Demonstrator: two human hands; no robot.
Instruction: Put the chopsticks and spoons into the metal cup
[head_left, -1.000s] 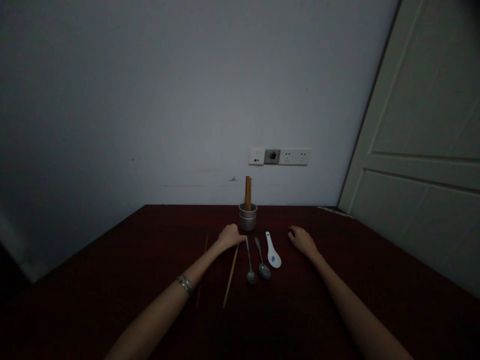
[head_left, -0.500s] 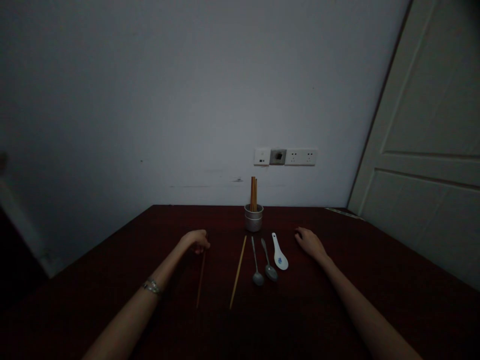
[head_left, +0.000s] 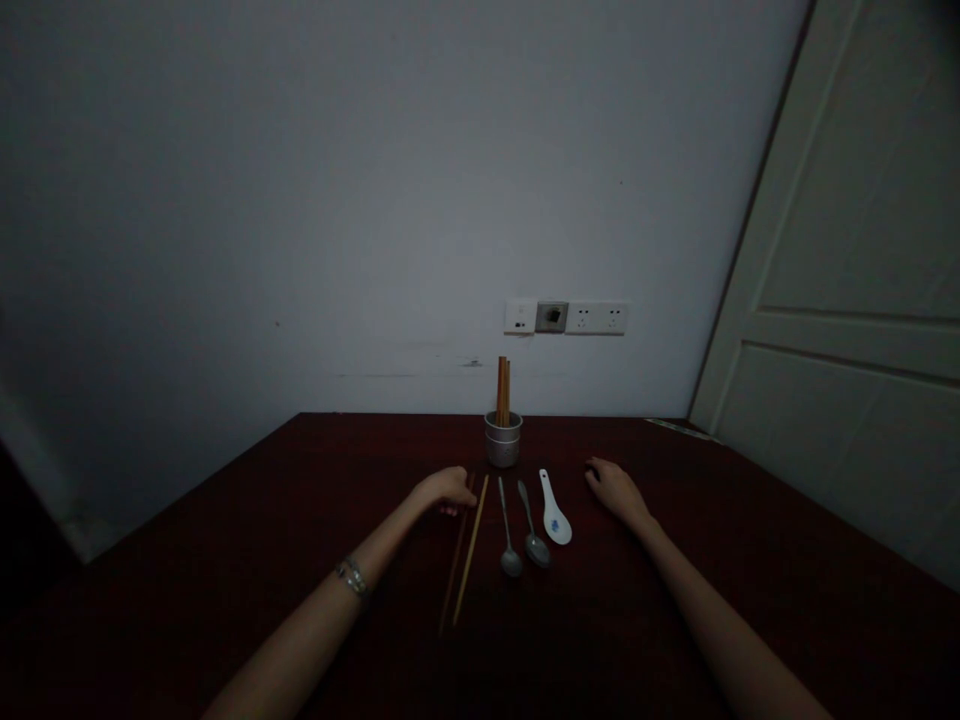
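My left hand [head_left: 448,489] pinches a dark reddish-brown chopstick [head_left: 454,570] near its far end. Just right of it, almost alongside, a pale yellow chopstick [head_left: 471,550] lies on the table. Farther right, two metal spoons, a slim one [head_left: 511,562] and a broader one [head_left: 537,549], lie with handles pointing away from me. Beside them is a white soup spoon [head_left: 556,525] with a blue mark in its bowl. My right hand [head_left: 613,488] rests on the table right of the white spoon, fingers loosely bent and partly hidden; I cannot tell whether they are closed.
A metal cup [head_left: 502,446] holding several upright chopsticks [head_left: 503,390] stands behind the utensils. The dark red table [head_left: 375,440] reaches a pale wall [head_left: 375,250] with sockets [head_left: 596,318]. A panelled door [head_left: 840,300] is at the right.
My left hand has moved right with the reddish-brown chopstick, bringing it close to the yellow one. My right hand has stayed in place on the table.
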